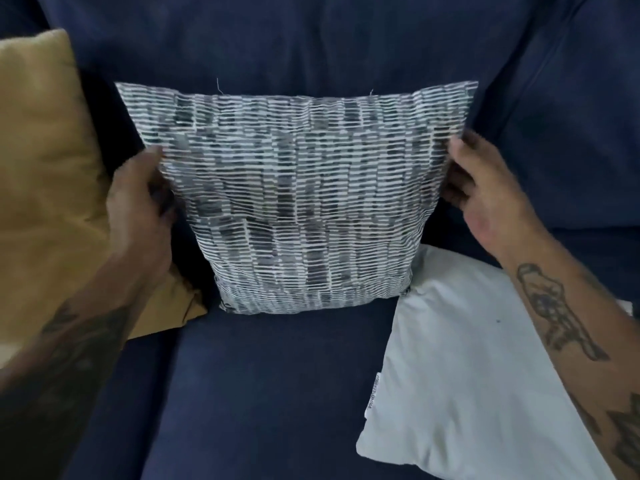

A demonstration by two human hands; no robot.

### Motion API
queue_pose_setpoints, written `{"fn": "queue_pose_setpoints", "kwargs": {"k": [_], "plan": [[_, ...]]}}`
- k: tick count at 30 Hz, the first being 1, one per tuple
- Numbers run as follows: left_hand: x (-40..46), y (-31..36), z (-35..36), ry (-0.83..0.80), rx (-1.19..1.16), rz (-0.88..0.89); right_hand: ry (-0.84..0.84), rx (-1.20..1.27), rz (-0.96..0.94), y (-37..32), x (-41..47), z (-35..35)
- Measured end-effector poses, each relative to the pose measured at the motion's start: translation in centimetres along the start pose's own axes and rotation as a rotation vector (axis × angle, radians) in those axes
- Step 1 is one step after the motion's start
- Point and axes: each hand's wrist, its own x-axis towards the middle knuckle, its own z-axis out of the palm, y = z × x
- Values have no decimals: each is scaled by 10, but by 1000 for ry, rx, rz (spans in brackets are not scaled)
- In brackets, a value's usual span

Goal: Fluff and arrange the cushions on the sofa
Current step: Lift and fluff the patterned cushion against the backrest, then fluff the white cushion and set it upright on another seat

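Observation:
A grey-and-white patterned cushion stands upright on the seat of the dark blue sofa, its bottom edge on the seat and its back toward the backrest. My left hand grips its left edge and my right hand grips its right edge, thumbs in front and fingers behind. A mustard yellow cushion leans at the left, partly behind my left forearm. A pale white cushion lies flat on the seat at the right, under my right forearm.
The sofa's backrest fills the top of the view. Bare blue seat stretches in front of the patterned cushion, between the yellow and the white cushions.

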Motion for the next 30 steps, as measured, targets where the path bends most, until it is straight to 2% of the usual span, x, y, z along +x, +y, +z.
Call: {"fn": "queue_pose_setpoints", "kwargs": {"k": [3,6,7,9,13,15,16,18,20,22,24,27,30], "plan": [[-15,-53,-36,38,154,-162,97,80,211,48,-21,-20],[-45,-109,-54,-159,538,-231,-113,-335,359,104,-50,-22],[-52,-120,-53,-180,621,-230,-175,-462,372,116,-57,-19],[-52,-128,-44,-110,736,-220,-151,-551,376,123,-57,-10],[-46,-117,-37,71,714,-242,-9,-548,304,123,-53,-24],[-72,-107,-29,196,648,-293,159,-674,208,117,-68,-54],[-92,-109,-22,197,637,-335,273,-742,167,116,-79,-76],[-135,-122,0,44,638,-442,493,-850,175,109,-101,-125],[-174,-144,36,-188,642,-558,656,-925,398,103,-120,-176],[-200,-165,80,-410,733,-601,677,-808,681,104,-131,-221],[-217,-181,124,-516,774,-596,579,-578,802,107,-136,-247],[-238,-193,173,-446,742,-675,399,-320,804,110,-134,-264],[-265,-182,198,-340,651,-744,333,-168,732,106,-135,-278]]}}
